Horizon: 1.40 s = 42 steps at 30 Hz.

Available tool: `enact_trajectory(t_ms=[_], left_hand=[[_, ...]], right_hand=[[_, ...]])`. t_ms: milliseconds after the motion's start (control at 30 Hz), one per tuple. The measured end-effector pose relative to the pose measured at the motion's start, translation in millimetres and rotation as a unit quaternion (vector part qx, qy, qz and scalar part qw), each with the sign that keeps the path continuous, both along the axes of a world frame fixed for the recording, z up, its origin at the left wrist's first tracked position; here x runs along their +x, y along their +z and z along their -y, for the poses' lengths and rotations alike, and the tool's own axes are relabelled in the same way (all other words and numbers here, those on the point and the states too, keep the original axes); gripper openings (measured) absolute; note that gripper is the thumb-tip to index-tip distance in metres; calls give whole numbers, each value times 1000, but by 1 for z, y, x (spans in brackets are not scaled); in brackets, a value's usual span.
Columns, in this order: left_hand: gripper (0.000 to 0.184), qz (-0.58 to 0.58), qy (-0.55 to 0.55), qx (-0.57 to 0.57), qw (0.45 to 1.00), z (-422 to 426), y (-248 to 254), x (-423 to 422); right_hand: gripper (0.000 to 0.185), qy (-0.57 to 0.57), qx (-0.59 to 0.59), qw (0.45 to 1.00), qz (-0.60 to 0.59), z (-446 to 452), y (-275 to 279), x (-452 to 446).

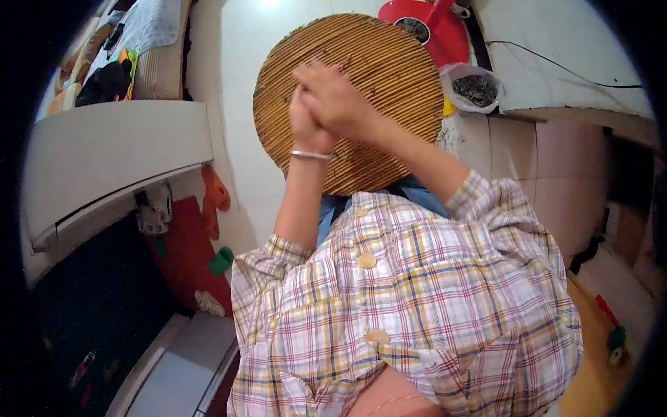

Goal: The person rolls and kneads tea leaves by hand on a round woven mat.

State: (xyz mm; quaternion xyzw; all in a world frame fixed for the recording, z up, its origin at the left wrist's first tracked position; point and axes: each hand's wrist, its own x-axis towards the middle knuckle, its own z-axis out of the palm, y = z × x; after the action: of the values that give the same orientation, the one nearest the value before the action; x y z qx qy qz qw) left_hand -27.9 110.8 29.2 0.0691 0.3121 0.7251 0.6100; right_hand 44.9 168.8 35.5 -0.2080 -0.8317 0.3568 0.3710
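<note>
My left hand point(310, 126), with a silver bangle at its wrist, is pressed palm to palm against my right hand point(338, 97). The right hand lies over the left, its fingers closed together and pointing up and left. Whatever may be between the palms is hidden. Below both hands is a round tray of brown reed-like strips point(406, 111), at my knees. Small dark bits point(368, 89) are scattered on it near the fingers.
A red stand point(451, 42) holds a cup of dark material point(415, 29) beyond the tray. Beside it sits a white plastic bag point(479, 89) with dark contents. At left are a white cabinet point(118, 163), orange slippers point(215, 198) and a green cup point(221, 260).
</note>
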Motion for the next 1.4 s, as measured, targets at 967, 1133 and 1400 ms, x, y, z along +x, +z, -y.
enact_trajectory(t_ms=[967,1133,1400], left_hand=[[63,70,4,-15,997,10,7,15],[69,106,-9,80,991,12,4,33],[64,41,26,38,998,3,-10,11]], right_hand=[[31,-40,190,981,15,-3,-19,-5],[29,-37,162,985,48,2,-2,3],[69,-496,235,814,190,34,-115,-87]])
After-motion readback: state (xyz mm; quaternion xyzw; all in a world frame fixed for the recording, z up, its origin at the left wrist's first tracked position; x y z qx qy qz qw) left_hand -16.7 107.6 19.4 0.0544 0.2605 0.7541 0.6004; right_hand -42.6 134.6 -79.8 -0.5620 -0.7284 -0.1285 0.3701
